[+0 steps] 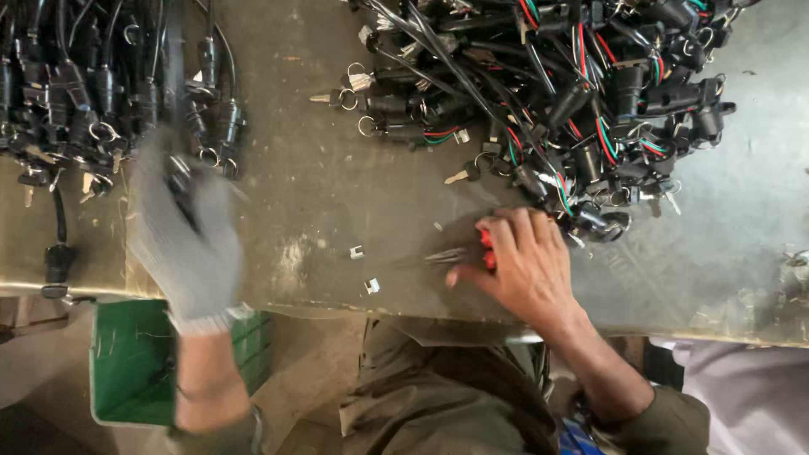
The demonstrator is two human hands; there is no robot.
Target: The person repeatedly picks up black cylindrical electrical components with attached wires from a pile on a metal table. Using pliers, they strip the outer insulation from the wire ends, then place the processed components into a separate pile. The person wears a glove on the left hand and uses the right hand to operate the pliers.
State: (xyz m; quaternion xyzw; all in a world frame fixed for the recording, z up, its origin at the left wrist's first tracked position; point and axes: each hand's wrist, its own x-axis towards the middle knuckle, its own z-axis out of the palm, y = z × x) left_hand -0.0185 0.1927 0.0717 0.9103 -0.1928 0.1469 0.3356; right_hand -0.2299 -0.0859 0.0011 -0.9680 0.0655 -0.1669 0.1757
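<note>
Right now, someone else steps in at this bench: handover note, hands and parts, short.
Left hand: grey glove, motion-blurred, closed on a dark switch part at the edge of the left bundle.
Right hand: bare, gripping red-handled pliers, tips on the metal bench.
Unsorted heap of keyed switches with wires lies top right.
Two small metal clips lie loose mid-bench.
Green bin sits below the bench edge.
Left bundle looks stacked; right heap looks pending.
</note>
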